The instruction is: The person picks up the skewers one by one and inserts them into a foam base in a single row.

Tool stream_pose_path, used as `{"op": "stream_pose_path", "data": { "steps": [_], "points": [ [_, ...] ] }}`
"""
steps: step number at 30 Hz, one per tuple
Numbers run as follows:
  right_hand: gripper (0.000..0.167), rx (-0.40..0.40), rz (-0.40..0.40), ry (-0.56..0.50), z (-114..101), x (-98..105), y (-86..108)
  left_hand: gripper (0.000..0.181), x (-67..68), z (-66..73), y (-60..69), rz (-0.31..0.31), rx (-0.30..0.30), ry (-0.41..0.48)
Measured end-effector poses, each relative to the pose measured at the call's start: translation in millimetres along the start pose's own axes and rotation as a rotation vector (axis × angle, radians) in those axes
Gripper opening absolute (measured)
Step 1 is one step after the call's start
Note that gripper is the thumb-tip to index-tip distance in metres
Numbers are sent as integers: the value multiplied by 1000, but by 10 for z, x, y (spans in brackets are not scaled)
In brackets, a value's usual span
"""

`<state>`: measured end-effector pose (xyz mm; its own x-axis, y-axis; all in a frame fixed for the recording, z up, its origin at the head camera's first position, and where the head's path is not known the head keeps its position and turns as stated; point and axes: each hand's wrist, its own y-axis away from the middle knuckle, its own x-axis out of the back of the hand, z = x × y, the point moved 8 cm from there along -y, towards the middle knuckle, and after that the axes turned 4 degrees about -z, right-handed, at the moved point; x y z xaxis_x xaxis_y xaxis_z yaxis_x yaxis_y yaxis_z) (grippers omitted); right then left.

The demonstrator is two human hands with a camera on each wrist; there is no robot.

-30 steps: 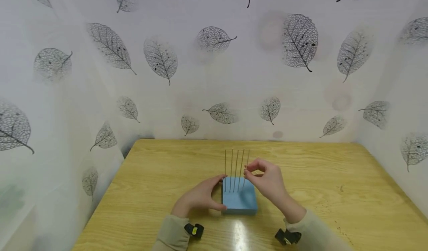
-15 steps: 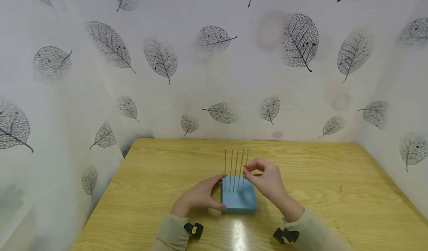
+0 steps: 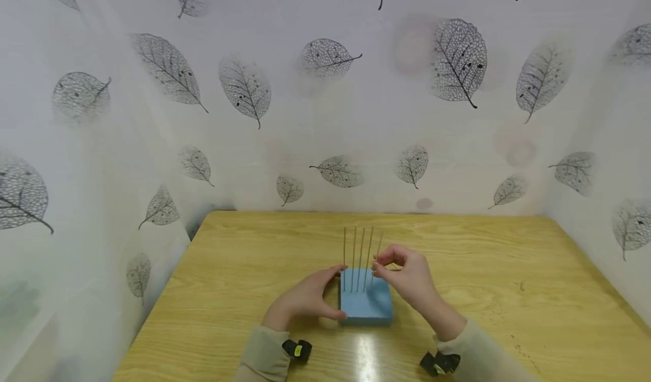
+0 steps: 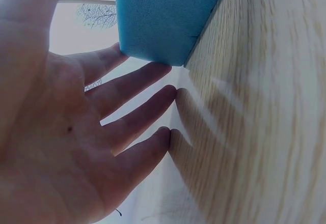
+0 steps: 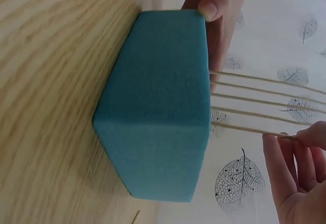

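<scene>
Right hand pinching slender stick, left hand splayed against squared block, palm in left wrist view only

Wood-grain table (dark specks at right): blue block, thin stick near it.

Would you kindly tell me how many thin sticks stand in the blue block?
5: four sticks side by side in the blue block, and a fifth stick at the row's right end, pinched by the right hand. None seems hidden.
</scene>
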<state>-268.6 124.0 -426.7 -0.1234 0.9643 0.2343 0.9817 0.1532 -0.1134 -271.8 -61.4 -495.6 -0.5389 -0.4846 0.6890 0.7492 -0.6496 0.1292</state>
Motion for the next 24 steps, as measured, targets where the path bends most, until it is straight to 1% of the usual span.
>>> {"op": "stream_pose_path", "data": {
  "steps": [5, 8, 13, 17, 24],
  "points": [
    [5, -2, 0, 11, -4, -9, 5, 105, -8, -2, 0, 3, 11, 3],
    [6, 29, -5, 33, -60, -21, -1, 105, -8, 8, -1, 0, 16, 9],
    [9, 66, -10, 69, -128, -15, 6, 103, -10, 50, -24, -5, -3, 6],
    [10, 70, -17, 80, -105, 4, 3, 103, -12, 50, -41, -3, -13, -8],
    [14, 61, -39, 107, -16, 29, 4, 103, -21, 41, -38, 4, -10, -24]
  ]
}}
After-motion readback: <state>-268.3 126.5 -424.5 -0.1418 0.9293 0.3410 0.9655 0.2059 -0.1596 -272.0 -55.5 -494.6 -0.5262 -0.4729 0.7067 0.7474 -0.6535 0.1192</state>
